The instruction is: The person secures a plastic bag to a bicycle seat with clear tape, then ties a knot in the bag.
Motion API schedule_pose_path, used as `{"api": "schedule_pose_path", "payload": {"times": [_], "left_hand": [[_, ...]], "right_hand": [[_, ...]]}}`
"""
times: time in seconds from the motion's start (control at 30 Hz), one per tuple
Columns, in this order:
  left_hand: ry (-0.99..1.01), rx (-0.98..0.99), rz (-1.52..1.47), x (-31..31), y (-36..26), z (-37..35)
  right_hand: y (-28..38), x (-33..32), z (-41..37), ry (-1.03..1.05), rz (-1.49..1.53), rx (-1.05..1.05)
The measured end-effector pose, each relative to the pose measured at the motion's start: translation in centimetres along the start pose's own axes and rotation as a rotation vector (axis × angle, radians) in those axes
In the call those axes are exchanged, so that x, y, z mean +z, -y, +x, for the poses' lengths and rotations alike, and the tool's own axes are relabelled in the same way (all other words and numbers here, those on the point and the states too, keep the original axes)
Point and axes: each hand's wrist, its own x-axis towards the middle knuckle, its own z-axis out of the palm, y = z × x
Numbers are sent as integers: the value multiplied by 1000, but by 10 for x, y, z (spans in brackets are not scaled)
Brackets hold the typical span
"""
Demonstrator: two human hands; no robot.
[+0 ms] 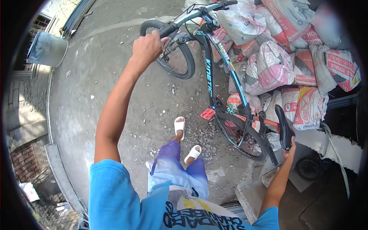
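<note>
A black mountain bike with blue "KINETIC" lettering on its frame [207, 71] stands upright on its wheels in front of me. My left hand [148, 46] is closed around the near end of the handlebar [188, 17], hiding the grip. At the rear, my right hand [290, 148] holds the back end of the black saddle [284, 128]; its fingers are partly hidden beneath. The front wheel [186, 63] is turned toward my left. A red pedal [208, 113] sticks out near my feet, ahead of the rear wheel [249, 143].
Stacked filled sacks [274, 67] lie close behind the bike. A large grey drum [48, 49] stands at the left. Loose gravel [205, 142] covers part of the concrete ground. A pale hose or rope [337, 157] hangs at the right, near broken slabs [249, 199].
</note>
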Motion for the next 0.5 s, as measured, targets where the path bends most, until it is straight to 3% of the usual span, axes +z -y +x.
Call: {"api": "schedule_pose_path", "payload": {"times": [0.03, 0.1, 0.13, 0.23, 0.3, 0.37, 0.5], "left_hand": [[27, -82, -52, -3, 6, -36], [91, -229, -129, -15, 11, -108], [127, -321, -176, -17, 12, -144], [182, -571, -385, -6, 10, -243], [167, -706, -720, 30, 12, -312], [200, -869, -995, 46, 1, -355], [-57, -989, -1248, 62, -14, -395]], "right_hand": [[-21, -2, -14, -57, 19, -85], [-38, 14, -81, -25, 148, -31], [-47, 29, -118, -146, 150, -33], [-97, 30, -180, 73, 188, -80], [-137, 34, -214, 31, 119, -240], [-166, 44, -252, 162, 194, -180], [-221, 49, -288, 269, 182, -200]]}}
